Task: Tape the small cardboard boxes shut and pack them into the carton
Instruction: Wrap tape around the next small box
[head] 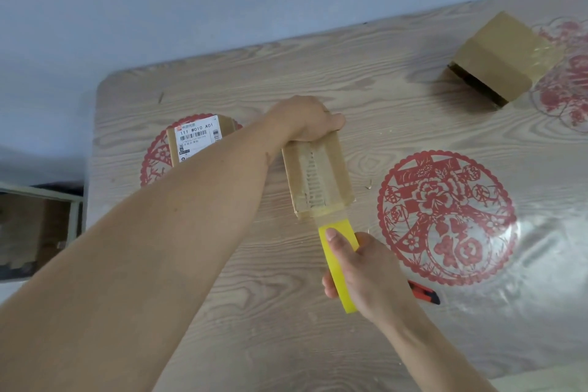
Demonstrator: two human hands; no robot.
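Note:
A small cardboard box (pixel 318 178) lies in the middle of the table, its top seam running towards me. My left hand (pixel 305 119) presses down on its far end. My right hand (pixel 362 270) grips a yellow tape roll (pixel 335 258) just below the box's near edge, and a clear strip of tape runs from the roll onto the box. A second small box with a white shipping label (pixel 197 140) sits to the left, partly behind my left forearm. A third box (pixel 496 57) rests at the far right, its open side facing me.
A red utility knife (pixel 424 293) lies on the table just right of my right hand. The wooden table (pixel 222 296) has red paper-cut decorations under a clear cover. Off the table's left edge, lower down, a brown carton (pixel 28 226) is partly in view.

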